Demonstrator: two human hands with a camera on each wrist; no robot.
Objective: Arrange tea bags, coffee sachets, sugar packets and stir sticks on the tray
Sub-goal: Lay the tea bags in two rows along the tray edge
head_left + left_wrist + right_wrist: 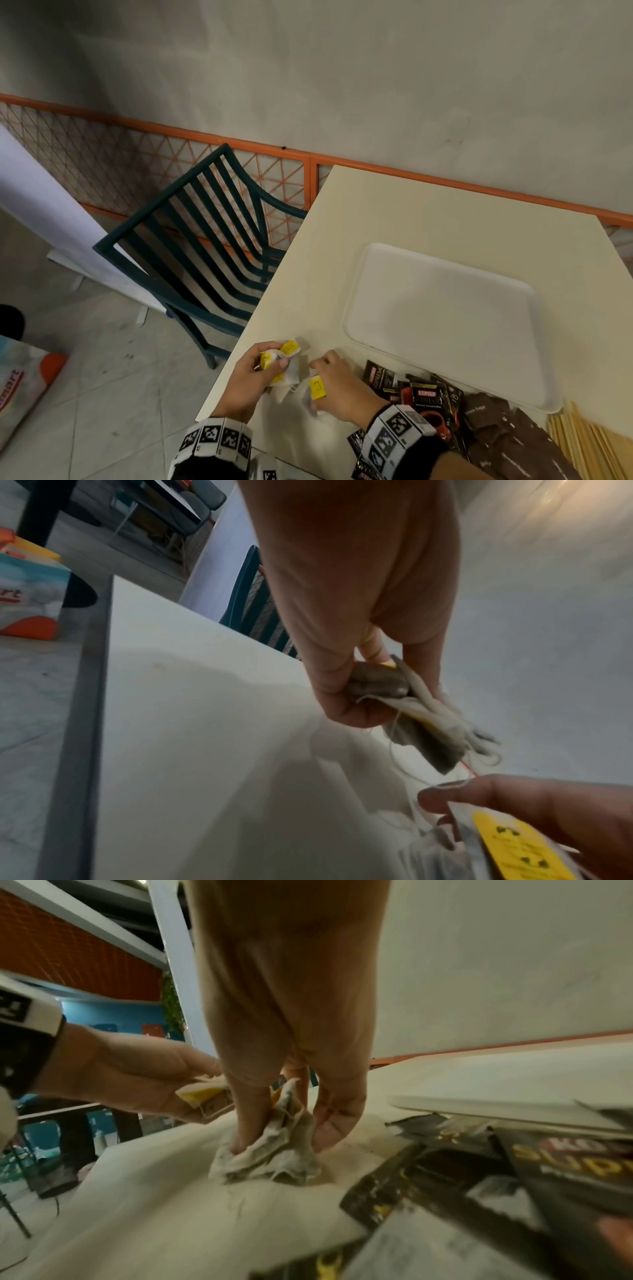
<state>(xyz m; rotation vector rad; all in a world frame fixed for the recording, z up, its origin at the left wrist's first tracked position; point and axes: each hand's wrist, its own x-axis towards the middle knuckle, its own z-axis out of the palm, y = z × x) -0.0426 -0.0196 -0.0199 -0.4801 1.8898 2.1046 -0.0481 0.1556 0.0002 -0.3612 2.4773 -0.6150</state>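
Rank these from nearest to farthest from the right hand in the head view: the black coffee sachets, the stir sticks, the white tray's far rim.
From the right hand:
1. Black coffee sachets, just to its right on the table.
2. Stir sticks, at the table's right edge, beyond the sachets.
3. White tray's far rim, farthest, toward the wall.

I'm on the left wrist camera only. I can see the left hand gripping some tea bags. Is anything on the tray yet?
Observer: No. In the head view the white tray has nothing on it.
Operator: What is the right hand doing? I only see its fingertips.
Observer: The right wrist view shows the right hand pinching a crumpled bunch of tea bags between fingers and thumb, down on the table.
Operator: Where are the other supplies?
Observer: In the head view the coffee sachets, brown sugar packets and stir sticks lie on the table along the tray's near edge.
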